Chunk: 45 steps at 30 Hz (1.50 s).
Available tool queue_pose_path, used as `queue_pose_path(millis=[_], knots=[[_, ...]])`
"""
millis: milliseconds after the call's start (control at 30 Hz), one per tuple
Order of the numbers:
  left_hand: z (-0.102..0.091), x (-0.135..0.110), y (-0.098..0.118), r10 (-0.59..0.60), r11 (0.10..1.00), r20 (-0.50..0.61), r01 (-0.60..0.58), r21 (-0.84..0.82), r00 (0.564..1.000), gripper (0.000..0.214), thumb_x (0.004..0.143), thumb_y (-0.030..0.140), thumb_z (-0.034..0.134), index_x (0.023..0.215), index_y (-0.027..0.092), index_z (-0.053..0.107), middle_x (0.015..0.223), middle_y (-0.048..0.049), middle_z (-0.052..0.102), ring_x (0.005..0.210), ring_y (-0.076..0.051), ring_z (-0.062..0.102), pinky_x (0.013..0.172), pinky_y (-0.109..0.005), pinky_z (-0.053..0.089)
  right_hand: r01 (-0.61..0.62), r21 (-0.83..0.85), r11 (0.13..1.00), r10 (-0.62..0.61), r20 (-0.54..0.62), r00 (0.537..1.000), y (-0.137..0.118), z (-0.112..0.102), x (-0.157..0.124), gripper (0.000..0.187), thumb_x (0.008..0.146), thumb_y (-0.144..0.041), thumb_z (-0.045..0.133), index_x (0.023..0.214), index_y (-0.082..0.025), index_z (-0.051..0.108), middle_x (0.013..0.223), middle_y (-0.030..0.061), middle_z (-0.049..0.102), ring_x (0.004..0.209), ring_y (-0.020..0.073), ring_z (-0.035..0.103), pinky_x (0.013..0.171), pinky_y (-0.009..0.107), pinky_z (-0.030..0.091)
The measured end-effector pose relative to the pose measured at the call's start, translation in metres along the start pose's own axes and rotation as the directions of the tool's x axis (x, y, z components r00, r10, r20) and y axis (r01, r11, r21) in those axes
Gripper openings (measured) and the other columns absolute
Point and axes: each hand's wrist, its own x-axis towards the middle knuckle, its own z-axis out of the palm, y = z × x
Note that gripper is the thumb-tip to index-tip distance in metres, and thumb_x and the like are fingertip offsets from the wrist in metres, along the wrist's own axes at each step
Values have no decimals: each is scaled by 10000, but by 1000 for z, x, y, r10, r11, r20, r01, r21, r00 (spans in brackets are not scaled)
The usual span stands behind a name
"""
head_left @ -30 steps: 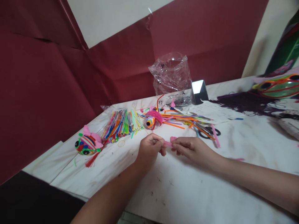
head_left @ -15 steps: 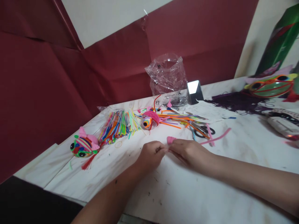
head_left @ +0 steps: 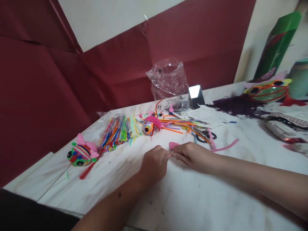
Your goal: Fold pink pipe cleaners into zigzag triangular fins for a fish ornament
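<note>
Far left: eyed ornament [head_left: 81, 154], striped in many colours, pink-finned, red tassel at its side. Next, clear sleeve [head_left: 111, 126], holding a dense bundle of multicoloured fuzzy sticks [head_left: 120, 134]. Rubber band [head_left: 119, 151], loose on the white marbled table [head_left: 192, 202], in front of the sleeve. Transparent ball [head_left: 156, 129], pink-topped, one layered eye facing outward. Left hand [head_left: 154, 163], knuckles up, fingers curled and pinching one end of a thin pink strip [head_left: 170, 155]; the strip sits at centre, bridging both hands. Behind, against the maroon sheeting, clear plastic bag [head_left: 168, 80], upright, dark matter at its base too unclear to name. Pink ribbed piece [head_left: 172, 146], just beyond the right fingertips; whether gripped, cannot tell. Right hand [head_left: 189, 154], thumb and forefinger pinching the strip's other end. Black-handled scissors [head_left: 204, 137], partly under sticks. Far right: pale green container [head_left: 299, 80], contents undetermined.
</note>
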Motion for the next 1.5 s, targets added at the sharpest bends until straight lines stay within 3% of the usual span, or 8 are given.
queue_pose_path(millis=[167, 367, 500, 600, 767, 933, 1300, 1500], knots=[[-4, -2, -8, 40, 995, 152, -53, 86, 988, 262, 860, 253, 398, 678, 189, 576, 701, -45, 545, 692, -153, 511, 641, -266, 368, 44, -29, 999, -44, 9, 999, 5, 7, -1, 290, 862, -278, 420, 647, -167, 578, 560, 25, 556, 477, 105, 418, 471, 233, 271], [-4, 1, -5, 51, 993, 122, -64, 103, 991, 230, 817, 165, 397, 610, 190, 494, 640, -21, 485, 628, -145, 472, 586, -262, 337, 81, 80, 993, -96, 212, 973, 9, -17, 1, 243, 814, -194, 450, 602, -168, 566, 531, -11, 500, 455, 86, 372, 445, 217, 267], [-9, 6, -10, -24, 998, 59, 21, 57, 998, 232, 777, 123, 418, 558, 186, 463, 605, -2, 447, 605, -135, 453, 583, -258, 326, -66, 268, 961, -22, 315, 949, 22, -39, 8, 272, 827, -255, 429, 623, -164, 583, 514, -23, 489, 463, 90, 422, 454, 200, 336], [-14, 9, -11, -59, 998, 38, 58, 34, 998, 223, 753, 110, 430, 546, 185, 466, 591, 5, 438, 596, -134, 450, 579, -256, 321, -145, 339, 930, 51, 271, 961, 19, -44, 10, 318, 839, -350, 425, 620, -166, 565, 545, -23, 477, 495, 93, 412, 473, 204, 342], [-13, 7, -4, -17, 1000, 57, 18, -23, 998, 202, 744, 125, 461, 555, 175, 514, 588, -2, 468, 596, -130, 469, 576, -245, 330, -24, 271, 962, -18, 149, 989, 2, -27, 5, 243, 822, -300, 452, 655, -167, 569, 571, -30, 461, 512, 88, 370, 462, 198, 291], [-12, 7, 3, -170, 969, 26, 172, -177, 985, 166, 753, 210, 515, 632, 168, 621, 613, -6, 546, 592, -119, 493, 578, -229, 365, -48, 245, 968, 25, 97, 995, -1, -19, 6, 294, 839, -281, 419, 605, -160, 550, 517, -35, 437, 489, 88, 358, 463, 204, 277], [-14, 9, 7, -431, 848, 117, 446, -287, 895, 176, 721, 295, 510, 616, 159, 550, 497, 50, 427, 474, -87, 370, 472, -210, 299, 67, -36, 997, -68, -23, 997, 10, -27, 7, 195, 786, -187, 483, 865, -157, 658, 777, 72, 675, 661, 167, 586, 597, 256, 411], [-14, 11, 5, -447, 839, 104, 457, -297, 889, 160, 718, 290, 498, 633, 163, 544, 496, 53, 430, 468, -89, 370, 469, -211, 299, 138, -67, 988, -144, -78, 987, 12, -21, 7, 208, 814, -200, 469, 865, -156, 665, 798, 91, 682, 726, 189, 617, 647, 277, 440]])
